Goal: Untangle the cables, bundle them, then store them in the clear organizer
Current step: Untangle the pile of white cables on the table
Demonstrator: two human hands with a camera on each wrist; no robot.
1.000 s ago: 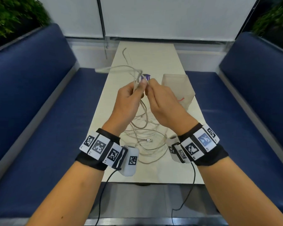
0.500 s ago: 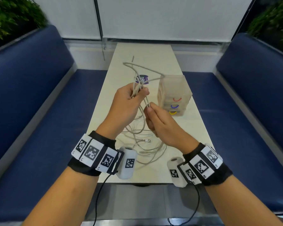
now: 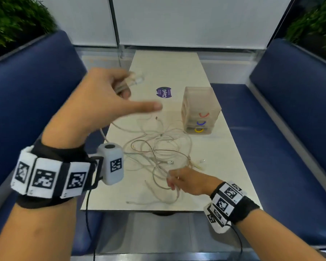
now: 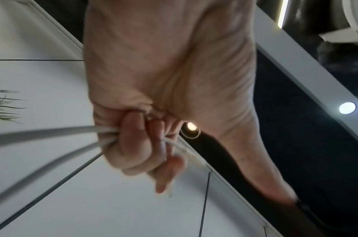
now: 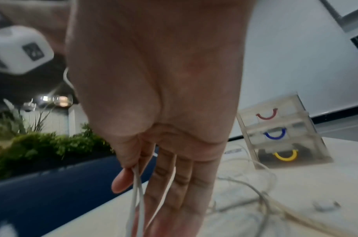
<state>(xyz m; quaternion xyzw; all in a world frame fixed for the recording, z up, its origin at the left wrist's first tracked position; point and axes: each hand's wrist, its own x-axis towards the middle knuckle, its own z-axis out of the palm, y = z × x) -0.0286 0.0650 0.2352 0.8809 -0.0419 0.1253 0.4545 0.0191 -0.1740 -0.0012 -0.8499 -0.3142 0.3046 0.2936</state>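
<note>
A tangle of white cables [image 3: 158, 151] lies spread on the white table [image 3: 177, 68]. My left hand [image 3: 128, 97] is raised over the table's left side and grips a folded cable bundle [image 3: 134, 81], thumb stretched out to the right. The left wrist view shows the left hand [image 4: 145, 144] curled round the cable strands [image 4: 52, 131]. My right hand [image 3: 172, 180] is low near the front edge and pinches a cable strand [image 5: 136, 192] between thumb and forefinger. The clear organizer [image 3: 199, 110], with red, blue and yellow drawer handles, stands at the right and appears again in the right wrist view [image 5: 279, 137].
A round purple sticker [image 3: 163, 92] marks the table behind the cables. Blue benches [image 3: 271, 147] run along both sides, with plants [image 3: 17, 21] behind them. A small white plug [image 3: 202, 160] lies at the tangle's right edge.
The hands have come apart. My left hand rose up and left with the folded cable; my right hand dropped toward the table's front edge, drawing a strand out of the tangle.
</note>
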